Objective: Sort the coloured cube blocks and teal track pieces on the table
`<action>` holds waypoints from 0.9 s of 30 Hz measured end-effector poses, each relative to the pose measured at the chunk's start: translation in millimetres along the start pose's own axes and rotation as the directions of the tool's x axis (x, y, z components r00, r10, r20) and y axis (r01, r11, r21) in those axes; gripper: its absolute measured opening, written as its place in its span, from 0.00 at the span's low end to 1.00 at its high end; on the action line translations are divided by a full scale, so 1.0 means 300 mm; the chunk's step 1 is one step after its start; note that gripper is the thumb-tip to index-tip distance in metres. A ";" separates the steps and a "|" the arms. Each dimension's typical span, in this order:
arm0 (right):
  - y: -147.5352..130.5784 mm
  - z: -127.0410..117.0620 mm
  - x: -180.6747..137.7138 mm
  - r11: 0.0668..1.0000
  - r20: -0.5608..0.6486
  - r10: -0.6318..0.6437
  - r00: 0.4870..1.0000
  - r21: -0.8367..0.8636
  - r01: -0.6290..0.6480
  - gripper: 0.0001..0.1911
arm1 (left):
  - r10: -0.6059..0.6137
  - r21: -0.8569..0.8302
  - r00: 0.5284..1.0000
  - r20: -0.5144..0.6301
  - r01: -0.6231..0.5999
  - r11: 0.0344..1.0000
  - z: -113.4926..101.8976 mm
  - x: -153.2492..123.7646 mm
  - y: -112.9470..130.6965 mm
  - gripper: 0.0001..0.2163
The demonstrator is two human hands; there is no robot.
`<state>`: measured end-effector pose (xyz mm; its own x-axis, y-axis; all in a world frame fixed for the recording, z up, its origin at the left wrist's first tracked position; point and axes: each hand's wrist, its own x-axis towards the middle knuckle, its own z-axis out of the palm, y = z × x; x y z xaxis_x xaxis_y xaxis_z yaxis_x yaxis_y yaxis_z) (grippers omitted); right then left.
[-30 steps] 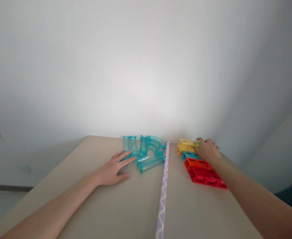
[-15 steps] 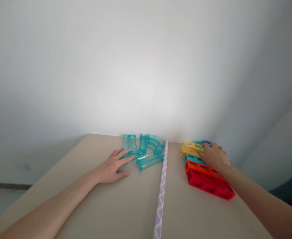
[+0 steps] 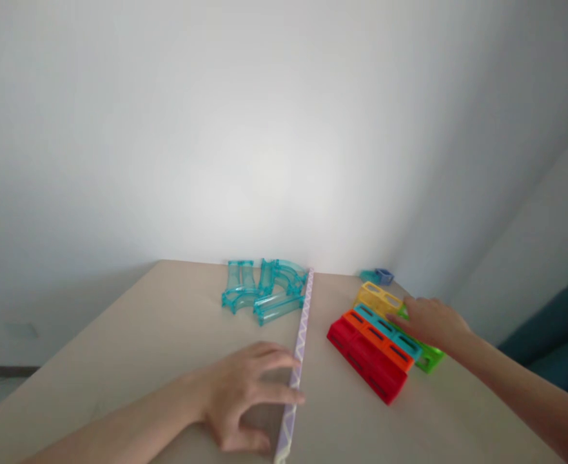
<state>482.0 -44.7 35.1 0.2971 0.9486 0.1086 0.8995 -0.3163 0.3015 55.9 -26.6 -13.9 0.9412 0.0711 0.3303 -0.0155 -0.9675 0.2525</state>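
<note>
Left hand (image 3: 249, 390): spread wide, holding nothing; fingertips over purple strip (image 3: 303, 322), unclear whether touching.
Right hand (image 3: 431, 322): half curled against green block (image 3: 429, 358); not discernible whether gripping.
Coloured blocks (image 3: 376, 351): on desk (image 3: 351, 412), mostly left of right hand; slanting lengthwise from far left to near right; nearer right hand than left.

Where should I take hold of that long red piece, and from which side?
Probably around the middle of the red piece, coming from the near left and wrapping over its top. It is long and narrow, its near-left side looks free, and the orange piece lies along its far side.
</note>
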 end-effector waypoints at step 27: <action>0.002 0.030 -0.072 0.980 0.029 0.105 0.994 0.165 -0.109 0.20 | -0.479 0.159 0.827 -0.294 0.537 0.829 -0.023 -0.055 -0.050 0.20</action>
<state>479.2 -65.2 24.3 0.3992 0.9099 0.1126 0.9023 -0.4117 0.1277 38.4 -11.5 -17.0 0.6867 0.5938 0.4194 0.5459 -0.8021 0.2420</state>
